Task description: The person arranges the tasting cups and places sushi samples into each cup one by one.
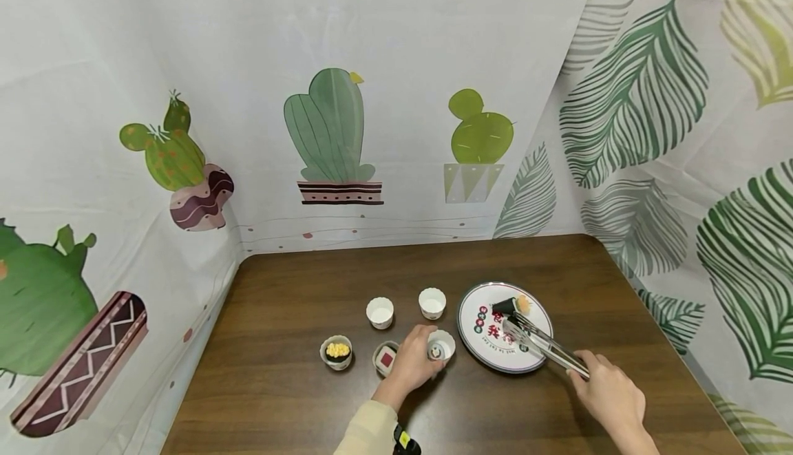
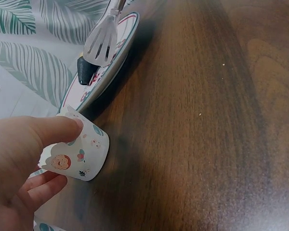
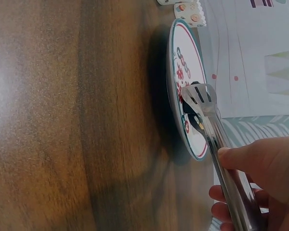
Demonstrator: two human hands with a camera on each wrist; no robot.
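My left hand (image 1: pixel 411 358) pinches a white paper baking cup (image 1: pixel 443 345) between thumb and fingers, at the left of the plate. A small round greenish shape shows within the cup in the head view; printed pictures cover its side (image 2: pixel 86 149) in the left wrist view. My right hand (image 1: pixel 610 393) grips metal tongs (image 1: pixel 557 353), its thumb along one arm. The slotted tongs head (image 3: pixel 200 94) hangs over the round white plate (image 1: pixel 480 303) with a green rim and red characters. A black cone-shaped sushi roll (image 1: pixel 504 305) with a pale orange top lies there, beside the tongs' tips.
Two white baking cups, one (image 1: pixel 380 312) left and one (image 1: pixel 432 303) right, stand behind my left hand. Farther left, a cup (image 1: pixel 336 363) holds sushi with yellow topping. Another sushi piece (image 1: pixel 387 358), white with a red middle, is partly hidden by my left hand. Patterned cloth hangs behind the brown table (image 1: pixel 279 290).
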